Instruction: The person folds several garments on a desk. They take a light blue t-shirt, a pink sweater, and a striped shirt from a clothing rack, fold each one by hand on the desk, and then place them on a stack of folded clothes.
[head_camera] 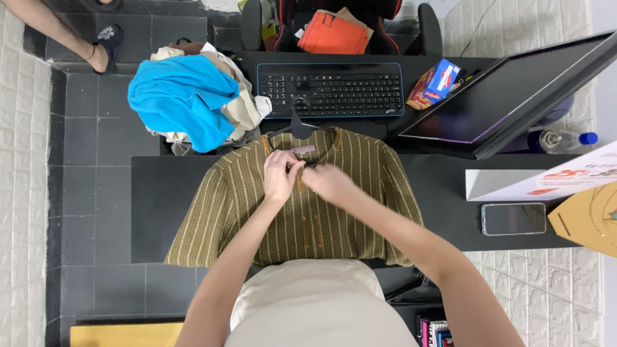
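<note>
- Olive striped shirt (244, 205) lies flat, front up, on the black desk (154, 212), collar toward the keyboard (331, 90); hem hangs just over the near desk edge.
- Still on a dark hanger (297, 125), hook poking out above the collar.
- Left hand (281, 178) pinches the placket just below the collar, fingers curled closed on fabric.
- Right hand (329, 181) touches the shirt right beside the left hand, fingers bent on the same spot; looks like working a top button, too small to confirm.
- Handling guess: light, soft knit, limp, drapes and creases easily; not slippery, not fragile. Best grip is shoulders or collar via the hanger; pinching mid-body will just bunch it.
- Left of the shirt's collar: pile of clothes (218, 109) topped by a blue garment (180, 96).
- Right of the shirt: tilted monitor (514, 90), phone (513, 218), white box (540, 180).
- Beyond the keyboard: chair with an orange item (331, 32).
</note>
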